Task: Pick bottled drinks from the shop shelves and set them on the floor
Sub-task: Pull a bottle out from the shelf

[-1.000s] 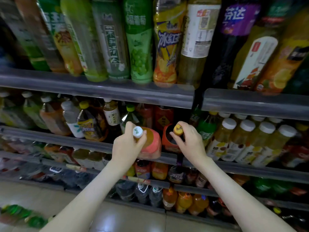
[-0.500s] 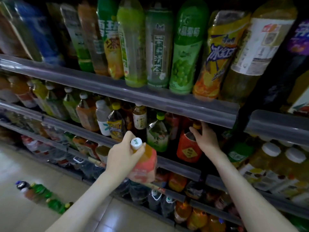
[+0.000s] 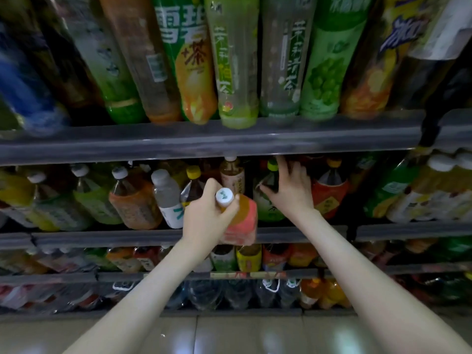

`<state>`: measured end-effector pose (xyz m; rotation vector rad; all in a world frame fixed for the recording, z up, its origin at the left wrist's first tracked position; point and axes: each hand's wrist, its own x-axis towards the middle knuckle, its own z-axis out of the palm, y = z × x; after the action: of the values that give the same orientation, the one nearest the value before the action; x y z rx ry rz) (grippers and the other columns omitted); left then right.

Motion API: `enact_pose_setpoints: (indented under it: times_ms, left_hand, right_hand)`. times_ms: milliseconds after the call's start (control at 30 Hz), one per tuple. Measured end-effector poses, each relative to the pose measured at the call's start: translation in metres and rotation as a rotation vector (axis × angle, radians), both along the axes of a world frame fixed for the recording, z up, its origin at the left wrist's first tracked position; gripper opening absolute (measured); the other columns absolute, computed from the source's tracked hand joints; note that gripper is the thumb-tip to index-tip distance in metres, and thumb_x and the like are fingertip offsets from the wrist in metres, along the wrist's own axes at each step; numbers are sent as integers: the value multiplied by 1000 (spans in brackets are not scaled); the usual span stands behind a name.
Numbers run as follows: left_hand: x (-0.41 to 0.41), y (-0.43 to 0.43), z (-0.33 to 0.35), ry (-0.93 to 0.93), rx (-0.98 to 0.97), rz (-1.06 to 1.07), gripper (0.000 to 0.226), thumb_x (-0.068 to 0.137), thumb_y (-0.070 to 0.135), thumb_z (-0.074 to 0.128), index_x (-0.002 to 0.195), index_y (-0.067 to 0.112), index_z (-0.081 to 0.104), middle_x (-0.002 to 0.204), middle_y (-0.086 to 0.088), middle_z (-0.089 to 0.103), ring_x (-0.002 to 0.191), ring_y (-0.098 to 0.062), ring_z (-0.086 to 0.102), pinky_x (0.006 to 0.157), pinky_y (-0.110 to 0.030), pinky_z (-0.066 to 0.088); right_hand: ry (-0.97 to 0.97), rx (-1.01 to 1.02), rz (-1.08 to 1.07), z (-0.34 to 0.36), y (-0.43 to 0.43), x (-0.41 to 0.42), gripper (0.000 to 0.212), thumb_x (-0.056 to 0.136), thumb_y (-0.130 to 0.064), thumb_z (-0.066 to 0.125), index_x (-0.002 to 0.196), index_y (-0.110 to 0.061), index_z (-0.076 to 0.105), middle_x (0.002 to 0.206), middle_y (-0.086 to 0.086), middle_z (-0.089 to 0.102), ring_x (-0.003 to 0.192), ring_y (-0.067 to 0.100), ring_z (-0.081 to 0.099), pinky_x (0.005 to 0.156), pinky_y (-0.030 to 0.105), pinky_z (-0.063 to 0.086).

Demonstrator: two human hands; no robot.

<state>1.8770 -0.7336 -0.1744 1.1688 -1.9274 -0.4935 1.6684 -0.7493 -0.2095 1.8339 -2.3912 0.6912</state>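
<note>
My left hand [image 3: 204, 215] grips the neck of an orange drink bottle [image 3: 242, 221] with a white cap and a pink label, held in front of the middle shelf. My right hand [image 3: 288, 192] reaches into the middle shelf, its fingers spread around a green-capped bottle [image 3: 268, 200]; whether it grips that bottle is unclear. Right of that hand stands a red-labelled bottle [image 3: 329, 195] with a yellow cap. More small bottles crowd the middle shelf [image 3: 102, 237].
Large tea and soda bottles fill the top shelf [image 3: 204, 141]. Lower shelves hold more small bottles and water bottles [image 3: 204, 292]. The tiled floor [image 3: 229, 335] shows at the bottom, between my forearms.
My right hand left the red-labelled bottle and moved left onto the green-capped one. My view swung left and down. The left hand still holds the orange bottle.
</note>
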Motion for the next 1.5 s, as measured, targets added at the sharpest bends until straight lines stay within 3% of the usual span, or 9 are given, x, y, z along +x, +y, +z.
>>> enact_pose_setpoints:
  times_ms: [100,200,400,567,767,1067,1200,1333,1500]
  left_hand:
    - [2,-2,2,21,-31,-7,29,86,29,66,81,20,38,57,11,46,63,-1,53,49,-14,35]
    - [0,-3,3,35,-45,-4,30,87,26,67,82,18,38,55,12,43,51,-10,47,46,-18,32]
    - [-4,-2,3,73,-46,-40,27,88,25,66,84,16,41,53,12,42,48,-15,46,47,-29,37]
    - [-12,1,8,83,-112,-56,26,87,29,66,84,15,44,54,5,47,48,-20,50,47,-32,39]
    - [-11,4,13,120,-236,-20,27,83,39,60,81,13,52,56,10,50,47,-7,46,47,-17,35]
    - [-47,9,9,141,-369,-70,33,84,38,58,80,6,57,51,3,52,43,-15,50,42,-24,38]
    - [-77,4,2,114,-232,-80,28,84,28,70,83,5,56,55,-1,57,47,-20,54,44,-29,41]
    - [-110,-4,-11,20,-43,-104,31,90,35,63,96,7,53,66,-7,64,61,-29,63,54,-37,49]
    - [-139,-23,-20,-1,7,-37,43,91,39,59,120,9,51,72,-9,66,68,-34,65,53,-31,40]
  right_hand:
    - [-100,106,11,9,-23,3,80,88,-45,62,151,-22,18,149,15,32,131,37,32,103,46,31]
    - [-118,41,32,17,-24,-4,60,91,-39,61,142,-16,38,145,13,39,132,33,33,104,40,32]
    - [-244,-50,135,8,29,-17,27,87,-42,62,101,-28,44,97,-3,51,89,21,53,66,33,44]
    - [-413,-191,155,7,59,-14,20,83,-26,72,84,-24,52,83,-10,56,80,8,54,68,29,42]
    - [-440,-400,69,31,72,-12,12,81,-20,71,84,-22,59,84,-13,58,80,9,56,73,35,47]
    - [-501,-332,47,63,113,-30,17,82,-29,68,76,-35,54,71,-21,55,64,1,51,56,14,38]
    - [-469,-316,52,64,135,-37,16,84,-29,66,77,-32,53,71,-19,54,63,1,51,55,9,37]
    - [-456,-317,-14,69,154,-51,17,85,-27,67,77,-33,53,76,-17,57,68,1,54,55,16,38]
    - [-444,-302,-40,72,172,-66,17,84,-24,68,76,-31,55,77,-14,57,70,4,54,56,13,40]
